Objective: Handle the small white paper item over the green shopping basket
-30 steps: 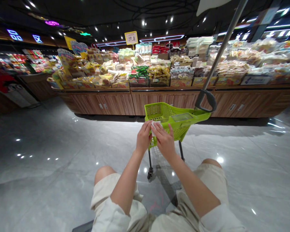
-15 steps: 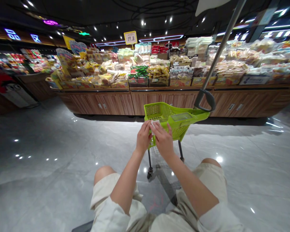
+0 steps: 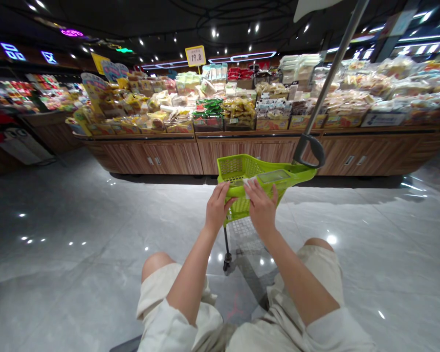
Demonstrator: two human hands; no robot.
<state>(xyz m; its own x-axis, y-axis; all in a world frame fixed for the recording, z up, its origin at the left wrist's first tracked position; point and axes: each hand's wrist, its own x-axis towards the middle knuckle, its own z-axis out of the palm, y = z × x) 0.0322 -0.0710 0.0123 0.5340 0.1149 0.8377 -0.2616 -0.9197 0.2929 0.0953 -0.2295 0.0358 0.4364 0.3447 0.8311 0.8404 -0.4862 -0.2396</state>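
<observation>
My left hand (image 3: 217, 208) rests at the near rim of a lime-green plastic shopping trolley basket (image 3: 238, 168), its fingers curled over the edge. My right hand (image 3: 262, 208) pinches a small white paper-like item (image 3: 248, 186) against the same rim. Its exact kind is hard to tell, as my fingers partly cover it. The two hands are close together but apart, and both are over the basket. The basket's inside is mostly hidden by the angle and my hands.
The trolley's long grey pole with a black loop handle (image 3: 310, 149) rises to the right. Ahead, a wooden display counter (image 3: 249, 154) holds several rows of packaged snacks, under a yellow price sign (image 3: 195, 55). A polished grey tile floor (image 3: 77, 210) surrounds the trolley, and my beige shorts show below.
My hands have moved apart. The white item has shifted right with my right hand, and my left hand no longer touches it. The view has tilted slightly.
</observation>
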